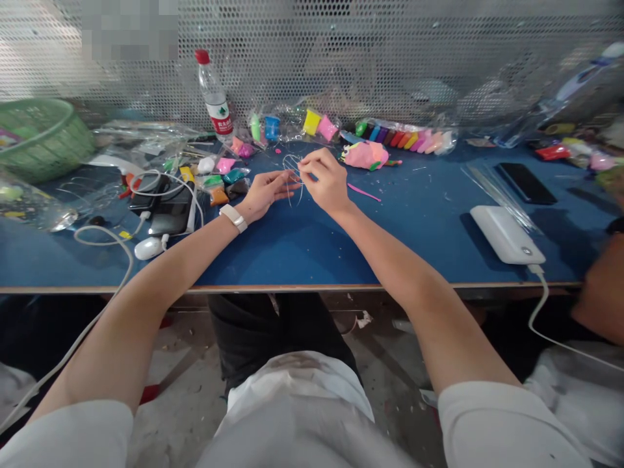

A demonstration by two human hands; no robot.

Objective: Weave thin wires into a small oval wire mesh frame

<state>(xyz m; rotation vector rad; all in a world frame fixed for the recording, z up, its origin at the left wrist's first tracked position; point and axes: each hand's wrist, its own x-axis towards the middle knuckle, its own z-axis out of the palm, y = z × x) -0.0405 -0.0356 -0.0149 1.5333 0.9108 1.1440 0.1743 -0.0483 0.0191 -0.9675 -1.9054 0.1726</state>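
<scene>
Both hands meet over the blue table (302,240) at its middle. My left hand (267,190), with a white wristband, lies palm up with fingers stretched toward the right. My right hand (324,180) is closed in a pinch on a thin clear plastic wrapper (291,170) that loops between the two hands. A pink clay figure (365,155) lies just right of my right hand, and a thin pink clay strip (363,192) rests on the table below it.
A water bottle (214,97) stands at the back, with small clay packets (319,123) and a row of coloured clay sticks (404,138). A green basket (41,133), phones and cables (166,205) sit left; a white power bank (507,234) and phone (525,182) right. Another person's arm (604,292) is at right.
</scene>
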